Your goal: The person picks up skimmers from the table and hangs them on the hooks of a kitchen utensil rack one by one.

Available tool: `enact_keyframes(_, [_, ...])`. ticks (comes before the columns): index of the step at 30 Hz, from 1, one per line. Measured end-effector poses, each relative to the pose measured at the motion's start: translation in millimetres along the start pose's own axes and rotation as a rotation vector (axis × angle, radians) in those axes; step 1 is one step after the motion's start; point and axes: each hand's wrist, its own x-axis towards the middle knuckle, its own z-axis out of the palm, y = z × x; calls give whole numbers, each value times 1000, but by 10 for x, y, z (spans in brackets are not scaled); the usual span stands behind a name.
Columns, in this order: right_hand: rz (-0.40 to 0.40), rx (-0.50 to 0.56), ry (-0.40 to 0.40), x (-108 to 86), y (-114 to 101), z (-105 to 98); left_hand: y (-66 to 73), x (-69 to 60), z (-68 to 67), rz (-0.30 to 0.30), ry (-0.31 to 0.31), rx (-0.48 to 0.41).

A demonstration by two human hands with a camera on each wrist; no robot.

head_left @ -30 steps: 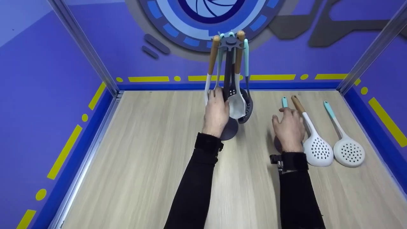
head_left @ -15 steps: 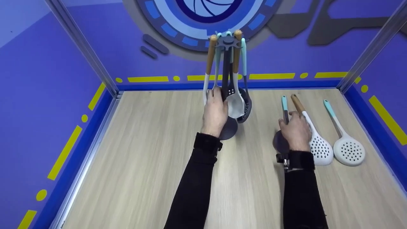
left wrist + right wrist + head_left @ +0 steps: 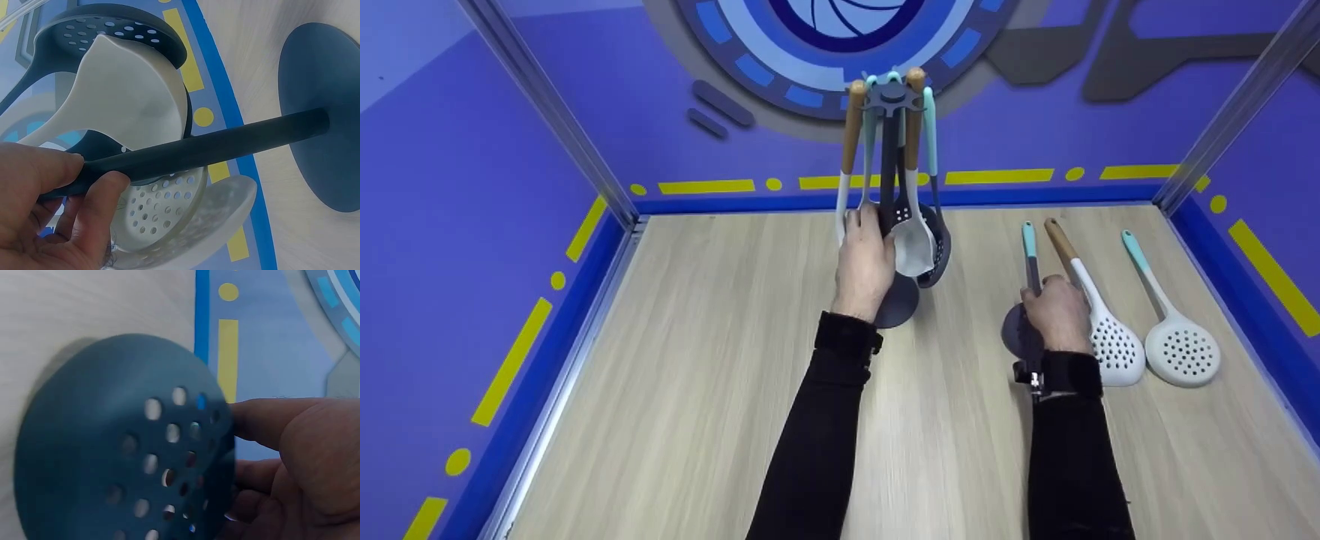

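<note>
My left hand (image 3: 864,266) grips the dark pole (image 3: 225,140) of an upright utensil stand, pinching it between thumb and fingers. Several utensils hang round the pole, among them a pale ladle (image 3: 915,247) and a dark perforated skimmer (image 3: 112,28). Over on the right, my right hand (image 3: 1059,307) holds a dark skimmer with a teal handle (image 3: 1029,240) close to its head. That perforated head (image 3: 124,439) fills much of the right wrist view, tilted, with the thumb at its edge. Part of the grip is hidden behind the head.
Beside the right hand lies a white skimmer (image 3: 1116,352) with a brown handle. Further right is a pale round skimmer (image 3: 1183,354) with a teal handle. The wooden tabletop (image 3: 697,375) is bounded by blue-purple walls (image 3: 585,45) on three sides.
My right hand has shifted right and down along the dark skimmer towards its head, uncovering the handle, and its fingers have closed on it. My left hand keeps hold of the pole.
</note>
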Motion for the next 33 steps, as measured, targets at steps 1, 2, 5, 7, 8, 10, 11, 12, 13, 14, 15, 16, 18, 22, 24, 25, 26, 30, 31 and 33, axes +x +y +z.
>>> enact_keyframes(1, [0,0,-2,3,7,8,0,1,1,-2,-1,-1])
enact_keyframes(2, [-3,-1,0,8,15,15,-1,0,1,-2,0,-2])
enact_keyframes(5, [-9,2,13,12,27,34,-2,0,2,-2,3,-7])
enact_keyframes(7, [-12,-1,27,16,31,43,-3,0,2,-1,3,-7])
enact_keyframes(8, [-14,-3,35,19,32,47,-2,-1,0,0,4,-7])
enact_keyframes(10, [-10,4,45,21,23,47,-1,-1,-2,3,4,-7])
enact_keyframes(11, [-9,7,50,24,18,46,0,-2,-3,3,4,-6])
enact_keyframes(12, [-9,10,55,21,6,41,0,-2,-4,4,5,-4])
enact_keyframes(13, [-9,12,61,23,-3,35,-1,-2,-4,4,6,-4])
enact_keyframes(14, [-11,18,66,22,-14,28,-1,-3,-4,3,6,-2])
enact_keyframes(15, [-10,24,71,22,-27,19,-2,-3,-4,3,6,-1])
enact_keyframes(16, [-12,31,75,20,-39,9,-3,-4,-3,2,5,-1])
enact_keyframes(18, [-14,47,86,11,-68,-16,-6,-4,2,3,5,-2])
enact_keyframes(22, [-29,80,122,-26,-143,-76,-10,-1,7,7,5,-4])
enact_keyframes(24, [-48,93,148,-46,-180,-105,-13,0,10,12,6,-1])
enact_keyframes(25, [-57,96,161,-55,-197,-119,-14,1,10,13,6,1])
enact_keyframes(26, [-65,105,170,-65,-214,-133,-15,0,10,15,6,3])
enact_keyframes(30, [-90,150,198,-117,-281,-194,-23,-4,11,23,14,6])
enact_keyframes(31, [-95,161,205,-134,-299,-212,-26,-5,10,24,16,5])
enact_keyframes(33, [-111,184,222,-172,-338,-250,-32,-5,11,27,19,5])
